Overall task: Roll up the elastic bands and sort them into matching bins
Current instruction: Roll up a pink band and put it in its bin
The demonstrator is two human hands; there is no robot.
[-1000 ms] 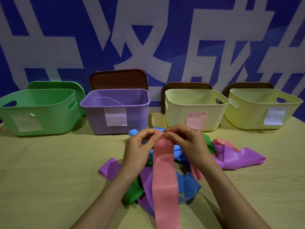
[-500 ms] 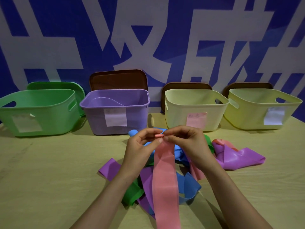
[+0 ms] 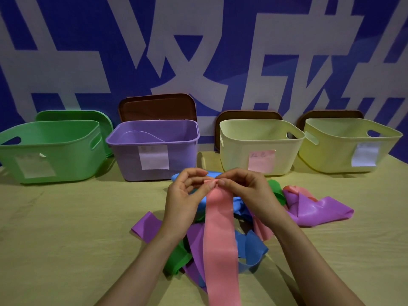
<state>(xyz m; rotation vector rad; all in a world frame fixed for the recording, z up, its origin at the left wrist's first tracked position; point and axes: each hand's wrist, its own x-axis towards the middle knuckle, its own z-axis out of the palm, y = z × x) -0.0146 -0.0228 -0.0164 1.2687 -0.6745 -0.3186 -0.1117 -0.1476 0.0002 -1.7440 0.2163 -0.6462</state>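
A person's left hand (image 3: 183,195) and right hand (image 3: 247,191) are both pinching the curled top end of a flat, matte pink band (image 3: 220,239), which is trailing toward the table's (image 3: 55,239) near edge over tangled purple, blue and green bands. Four labelled bins are lining the far edge.

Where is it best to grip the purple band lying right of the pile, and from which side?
Probably the right tip of the purple band, pinched from the right: it lies bare on the table, whereas its left part is crumpled against a pink band.
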